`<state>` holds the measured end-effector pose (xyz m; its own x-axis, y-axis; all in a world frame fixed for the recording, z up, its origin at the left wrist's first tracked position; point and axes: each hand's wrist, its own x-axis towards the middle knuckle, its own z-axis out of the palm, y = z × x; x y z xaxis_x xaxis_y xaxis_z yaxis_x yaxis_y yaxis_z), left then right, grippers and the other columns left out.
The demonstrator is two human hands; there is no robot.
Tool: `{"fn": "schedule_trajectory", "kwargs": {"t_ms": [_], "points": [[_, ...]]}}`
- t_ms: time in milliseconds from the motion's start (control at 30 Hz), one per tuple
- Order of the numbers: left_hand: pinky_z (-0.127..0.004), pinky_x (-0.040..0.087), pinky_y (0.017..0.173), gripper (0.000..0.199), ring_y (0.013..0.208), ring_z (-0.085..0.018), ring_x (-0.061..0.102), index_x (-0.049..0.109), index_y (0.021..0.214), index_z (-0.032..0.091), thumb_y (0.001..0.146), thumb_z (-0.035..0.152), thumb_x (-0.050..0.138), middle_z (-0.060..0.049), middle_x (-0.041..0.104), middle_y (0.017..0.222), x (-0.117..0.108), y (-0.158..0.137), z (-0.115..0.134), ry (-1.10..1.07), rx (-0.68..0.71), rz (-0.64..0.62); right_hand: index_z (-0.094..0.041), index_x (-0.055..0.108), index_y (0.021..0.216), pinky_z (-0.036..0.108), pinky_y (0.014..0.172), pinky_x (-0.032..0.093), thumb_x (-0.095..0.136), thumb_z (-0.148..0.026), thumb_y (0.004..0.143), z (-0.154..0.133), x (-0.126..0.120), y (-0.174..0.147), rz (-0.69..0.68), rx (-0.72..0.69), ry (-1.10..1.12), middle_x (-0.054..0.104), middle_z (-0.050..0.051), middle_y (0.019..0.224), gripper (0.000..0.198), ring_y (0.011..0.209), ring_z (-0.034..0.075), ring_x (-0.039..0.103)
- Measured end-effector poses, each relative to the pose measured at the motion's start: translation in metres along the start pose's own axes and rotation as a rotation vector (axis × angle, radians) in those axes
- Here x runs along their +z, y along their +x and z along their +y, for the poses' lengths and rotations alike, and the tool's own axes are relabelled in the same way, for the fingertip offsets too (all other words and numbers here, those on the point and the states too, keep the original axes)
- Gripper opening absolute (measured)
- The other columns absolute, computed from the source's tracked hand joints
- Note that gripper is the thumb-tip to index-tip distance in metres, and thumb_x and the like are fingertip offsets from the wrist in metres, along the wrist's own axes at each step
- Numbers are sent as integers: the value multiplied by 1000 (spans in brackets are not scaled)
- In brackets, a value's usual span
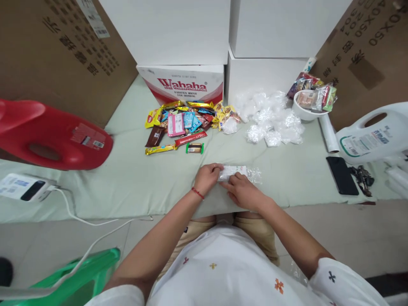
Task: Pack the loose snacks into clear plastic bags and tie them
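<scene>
A transparent plastic bag (255, 175) lies flat near the table's front edge, with a white printed packet (237, 171) inside it. My left hand (208, 177) is closed on the bag's left end, thumb and fingers pinched together. From the right, my right hand (244, 190) presses on the bag's lower edge with curled fingers, one finger pointing toward my left hand. Just beyond the hands is a pile of wrapped snacks (176, 124), with a small green-edged snack (194, 148) nearest. Several crumpled transparent plastic bags (274, 121) are heaped to the right of the pile.
White boxes (191, 85) stand along the back, between cardboard panels. A red jug (95, 146) and white power device (30, 187) with a cable are at left. At right are a white bowl (310, 114) of packets, a white jug (376, 136), a phone (342, 175) and keys (362, 178).
</scene>
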<state>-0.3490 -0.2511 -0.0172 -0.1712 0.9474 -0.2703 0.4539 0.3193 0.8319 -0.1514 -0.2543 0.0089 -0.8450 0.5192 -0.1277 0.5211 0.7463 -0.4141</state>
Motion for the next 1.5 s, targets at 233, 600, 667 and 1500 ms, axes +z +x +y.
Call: {"fn": "schedule_trajectory", "kwargs": {"t_ms": [233, 600, 667, 1500], "points": [[-29, 39, 64, 26, 69, -19, 60, 81, 100, 26, 86, 27, 60, 0, 66, 71, 7, -8, 6, 268, -86, 148, -16, 67, 129, 42, 96, 45, 53, -41, 102, 48, 2, -33, 609, 615, 164, 67, 15, 115, 39, 108, 29, 55], [-46, 46, 98, 42, 118, -36, 55, 60, 102, 19, 76, 45, 78, -14, 60, 118, 23, -12, 14, 453, -82, 218, -20, 65, 111, 32, 70, 34, 51, -28, 100, 32, 9, -11, 232, 794, 16, 66, 13, 107, 19, 88, 25, 59], [-39, 48, 90, 33, 104, -29, 59, 56, 99, 20, 77, 33, 76, -8, 61, 106, 24, -17, 21, 375, -14, 220, -19, 62, 109, 32, 65, 31, 46, -26, 101, 29, 9, -10, 216, 805, 59, 67, 9, 91, 19, 75, 23, 58], [-47, 53, 99, 31, 112, -26, 67, 47, 99, 25, 72, 20, 62, -8, 64, 123, 54, -43, -3, -850, 421, -186, -21, 76, 109, 31, 81, 49, 83, -48, 74, 25, 30, 14, 635, 513, 1498, 76, 3, 97, 45, 87, 20, 66]]}}
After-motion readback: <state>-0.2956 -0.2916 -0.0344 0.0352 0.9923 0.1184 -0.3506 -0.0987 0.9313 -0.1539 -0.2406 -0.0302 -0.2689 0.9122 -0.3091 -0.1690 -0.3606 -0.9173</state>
